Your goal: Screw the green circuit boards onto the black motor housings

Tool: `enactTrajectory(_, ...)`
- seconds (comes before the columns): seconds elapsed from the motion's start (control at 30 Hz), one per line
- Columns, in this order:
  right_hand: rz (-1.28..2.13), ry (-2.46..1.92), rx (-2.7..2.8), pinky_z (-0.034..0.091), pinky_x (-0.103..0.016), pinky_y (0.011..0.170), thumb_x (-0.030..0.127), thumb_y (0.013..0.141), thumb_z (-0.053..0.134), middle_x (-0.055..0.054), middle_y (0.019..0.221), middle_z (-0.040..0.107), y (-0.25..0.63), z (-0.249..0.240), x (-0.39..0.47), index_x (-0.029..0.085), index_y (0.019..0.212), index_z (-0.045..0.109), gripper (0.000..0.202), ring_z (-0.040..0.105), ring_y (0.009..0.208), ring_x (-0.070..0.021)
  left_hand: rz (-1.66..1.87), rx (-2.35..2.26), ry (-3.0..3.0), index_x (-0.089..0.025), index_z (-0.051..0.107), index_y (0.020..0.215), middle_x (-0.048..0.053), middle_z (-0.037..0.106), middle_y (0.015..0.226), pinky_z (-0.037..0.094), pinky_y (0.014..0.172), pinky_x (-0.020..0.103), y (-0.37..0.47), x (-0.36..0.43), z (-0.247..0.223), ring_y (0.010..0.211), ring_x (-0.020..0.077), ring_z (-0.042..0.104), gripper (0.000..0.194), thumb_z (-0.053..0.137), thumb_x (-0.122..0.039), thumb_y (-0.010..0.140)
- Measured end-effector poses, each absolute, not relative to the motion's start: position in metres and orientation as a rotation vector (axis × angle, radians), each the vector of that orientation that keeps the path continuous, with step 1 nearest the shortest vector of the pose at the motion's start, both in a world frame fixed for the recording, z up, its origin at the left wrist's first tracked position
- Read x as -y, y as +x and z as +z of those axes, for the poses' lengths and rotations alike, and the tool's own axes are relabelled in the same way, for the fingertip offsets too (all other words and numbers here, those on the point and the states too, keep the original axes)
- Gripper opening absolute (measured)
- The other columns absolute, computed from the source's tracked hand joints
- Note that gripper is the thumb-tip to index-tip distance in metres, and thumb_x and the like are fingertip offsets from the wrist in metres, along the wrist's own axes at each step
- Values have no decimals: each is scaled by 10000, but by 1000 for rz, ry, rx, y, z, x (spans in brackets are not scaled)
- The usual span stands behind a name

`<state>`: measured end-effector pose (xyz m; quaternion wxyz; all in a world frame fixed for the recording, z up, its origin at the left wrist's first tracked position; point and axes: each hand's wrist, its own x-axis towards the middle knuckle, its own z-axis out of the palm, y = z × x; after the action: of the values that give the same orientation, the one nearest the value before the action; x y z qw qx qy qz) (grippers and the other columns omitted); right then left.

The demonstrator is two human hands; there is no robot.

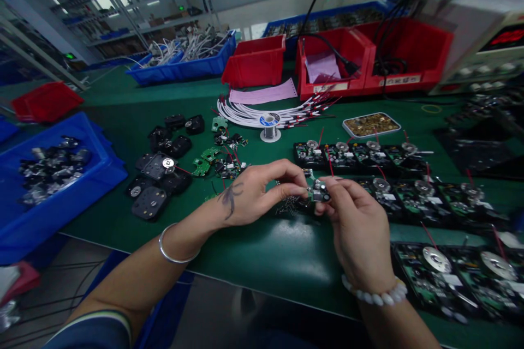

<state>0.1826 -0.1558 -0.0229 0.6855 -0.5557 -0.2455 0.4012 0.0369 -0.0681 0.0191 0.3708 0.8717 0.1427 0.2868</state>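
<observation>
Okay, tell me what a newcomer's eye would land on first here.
Probably the two bright red bins at the back of the green bench, beside the blue tray of white cables. Then the left hand and right hand, meeting mid-bench over a small circuit board.

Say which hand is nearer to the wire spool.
The left. The left hand is just on the person's side of the wire spool; the right hand is farther off, to the spool's right and closer to the person.
</observation>
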Motion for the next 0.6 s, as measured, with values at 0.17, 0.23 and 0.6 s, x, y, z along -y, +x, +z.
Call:
enactTrajectory(0.17, 968, -1192, 549, 422, -167, 510, 357, 770, 719, 24, 701, 610, 182, -21, 156, 153, 776, 667, 211, 526, 518, -54, 963, -370, 2470, -138, 595, 889, 42, 628, 869, 449, 790, 266, 43, 64, 6, 839, 136, 555, 73, 560, -196, 915)
enactTrajectory(0.23, 987, -1193, 549, 413, -167, 510, 360, 773, 716, 24, 671, 601, 182, -21, 156, 147, 777, 662, 220, 521, 516, -56, 966, -349, 2508, -140, 591, 891, 42, 631, 855, 443, 780, 272, 45, 64, 3, 821, 139, 547, 83, 548, -203, 923)
enactTrajectory(0.6, 1027, -1187, 565, 384, -159, 489, 350, 794, 687, 34, 579, 569, 182, -21, 156, 151, 779, 654, 202, 499, 490, -59, 957, -297, 2542, -139, 584, 900, 41, 641, 850, 447, 771, 278, 46, 63, 2, 808, 140, 551, 104, 544, -231, 928)
